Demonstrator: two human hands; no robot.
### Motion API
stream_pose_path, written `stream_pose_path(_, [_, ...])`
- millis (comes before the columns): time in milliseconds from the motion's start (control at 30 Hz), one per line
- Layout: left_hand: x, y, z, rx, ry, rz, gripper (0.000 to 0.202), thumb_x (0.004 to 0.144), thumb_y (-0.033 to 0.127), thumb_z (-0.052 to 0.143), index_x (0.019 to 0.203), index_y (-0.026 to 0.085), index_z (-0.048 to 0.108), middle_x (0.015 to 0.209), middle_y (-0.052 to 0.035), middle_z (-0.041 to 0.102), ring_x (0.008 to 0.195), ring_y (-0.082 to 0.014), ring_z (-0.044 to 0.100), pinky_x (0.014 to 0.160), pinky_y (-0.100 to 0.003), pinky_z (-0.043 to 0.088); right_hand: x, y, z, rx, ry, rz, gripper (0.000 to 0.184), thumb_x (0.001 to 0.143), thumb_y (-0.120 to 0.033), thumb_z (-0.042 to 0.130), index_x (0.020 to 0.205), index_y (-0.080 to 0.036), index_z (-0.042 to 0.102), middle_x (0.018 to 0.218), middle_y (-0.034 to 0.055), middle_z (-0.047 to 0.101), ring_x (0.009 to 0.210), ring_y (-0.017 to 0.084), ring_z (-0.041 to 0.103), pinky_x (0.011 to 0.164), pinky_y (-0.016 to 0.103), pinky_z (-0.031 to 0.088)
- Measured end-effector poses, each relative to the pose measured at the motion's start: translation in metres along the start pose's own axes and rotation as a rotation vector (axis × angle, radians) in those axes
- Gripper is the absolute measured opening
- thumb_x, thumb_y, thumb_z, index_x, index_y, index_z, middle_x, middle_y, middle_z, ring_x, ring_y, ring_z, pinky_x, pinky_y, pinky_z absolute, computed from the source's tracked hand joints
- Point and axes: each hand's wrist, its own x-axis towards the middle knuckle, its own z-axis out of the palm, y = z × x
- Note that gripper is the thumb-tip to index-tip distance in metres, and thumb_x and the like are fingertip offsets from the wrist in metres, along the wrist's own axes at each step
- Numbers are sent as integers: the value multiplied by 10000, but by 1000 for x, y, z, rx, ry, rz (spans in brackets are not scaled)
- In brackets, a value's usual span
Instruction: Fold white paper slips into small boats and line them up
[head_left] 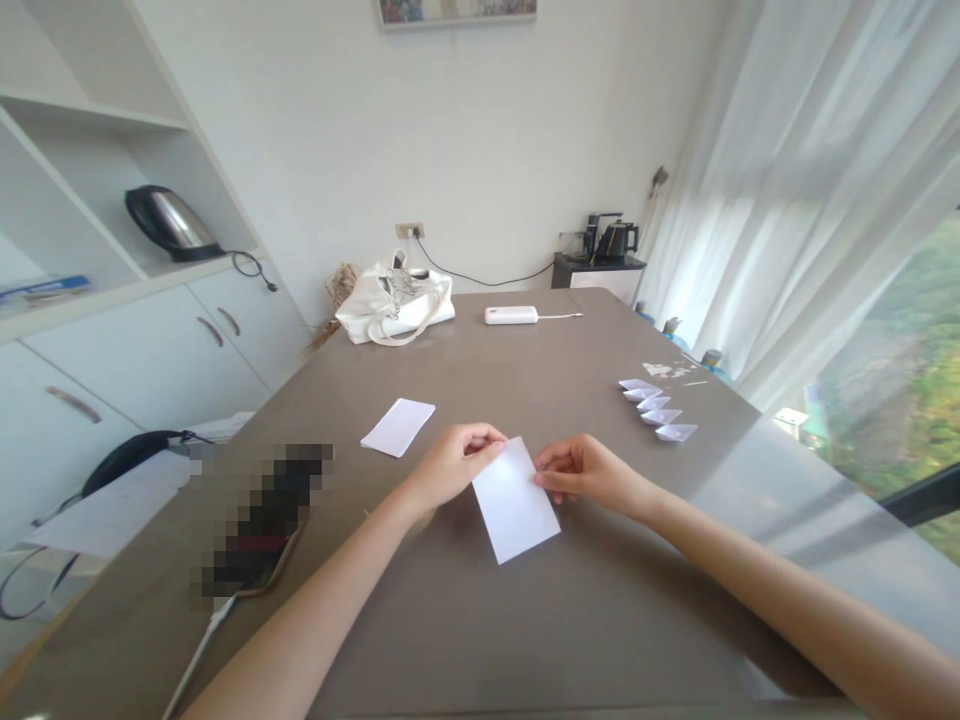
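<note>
A white sheet of paper [516,505] is held tilted over the brown table between my two hands. My left hand [459,460] pinches its upper left corner, thumb on top. At the right edge, my right hand [576,468] has its thumb and curled fingers closed on the sheet. To the left of my left hand lies a stack of white paper [398,427]. Several folded paper boats [656,410] sit in a slanting row beyond my right hand.
A phone [262,535] with a white cable lies at the left. At the far end are a white bag [397,300] and a white power bank [511,315] with a short cable. White paper scraps [664,370] lie near the right edge, beside the curtain [739,200].
</note>
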Motion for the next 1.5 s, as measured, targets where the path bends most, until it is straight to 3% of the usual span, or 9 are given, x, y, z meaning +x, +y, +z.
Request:
stream_pose_path(100, [5, -12, 3, -113, 54, -17, 323, 810, 420, 571, 935, 131, 639, 825, -66, 684, 717, -159, 609, 613, -226, 436, 5, 9, -1, 39, 74, 24, 344, 687, -433, 718, 803, -114, 658, 566, 9, 617, 493, 93, 527, 440, 193, 371])
stream_pose_path(167, [7, -21, 4, -143, 73, -65, 370, 808, 455, 565, 994, 140, 617, 792, -57, 677, 658, -146, 597, 536, -208, 413, 7, 11, -4, 75, 162, 52, 341, 663, -426, 733, 764, -112, 647, 528, -4, 590, 471, 88, 510, 426, 192, 368])
stream_pose_path(467, [11, -35, 8, -208, 26, -142, 290, 727, 365, 674, 877, 134, 584, 638, -1, 632, 498, -86, 544, 471, -183, 370, 10, 17, -14, 276, 381, 54, 348, 589, -377, 792, 776, -124, 644, 548, -21, 595, 482, 70, 502, 481, 196, 402])
stream_pose_path(600, [12, -36, 13, -307, 65, -132, 314, 704, 356, 693, 902, 138, 585, 563, 24, 608, 468, -84, 526, 471, -186, 376, 12, 23, -13, 355, 370, 16, 355, 596, -348, 797, 858, -148, 664, 580, -22, 614, 492, 71, 504, 484, 197, 398])
stream_pose_path(733, [12, -37, 12, -384, 107, -144, 285, 686, 333, 711, 874, 139, 621, 593, 12, 630, 506, -85, 545, 494, -180, 392, 12, 23, -13, 378, 329, -55, 258, 630, -331, 776, 806, -157, 700, 628, -7, 634, 527, 75, 519, 519, 205, 410])
stream_pose_path(1000, [11, -27, 4, -387, 48, -244, 208, 755, 269, 596, 908, 157, 682, 684, -27, 674, 548, -100, 593, 496, -182, 425, 10, 19, -11, 317, 302, -112, 165, 675, -310, 714, 748, -162, 711, 639, 10, 654, 565, 105, 557, 560, 231, 429])
stream_pose_path(1100, [10, -25, 5, -408, 17, -291, 312, 817, 369, 519, 967, 145, 676, 689, -49, 678, 567, -115, 604, 515, -197, 436, 10, 14, -9, 232, 310, -147, 161, 672, -303, 700, 721, -150, 709, 628, 10, 653, 548, 101, 543, 546, 227, 424])
stream_pose_path(1200, [9, -27, 7, -316, -9, -272, 402, 806, 478, 546, 934, 127, 693, 729, -66, 687, 607, -125, 598, 545, -204, 433, 8, 11, -5, 125, 313, -177, 160, 688, -288, 668, 716, -138, 715, 645, 22, 660, 564, 112, 553, 557, 236, 439])
stream_pose_path(1500, [9, -32, 11, -141, -7, -162, 331, 728, 431, 668, 821, 116, 707, 695, -65, 686, 562, -122, 546, 482, -201, 341, 2, 3, 1, -15, 248, -171, 229, 752, -323, 596, 813, -144, 725, 658, 28, 656, 575, 127, 573, 571, 244, 472])
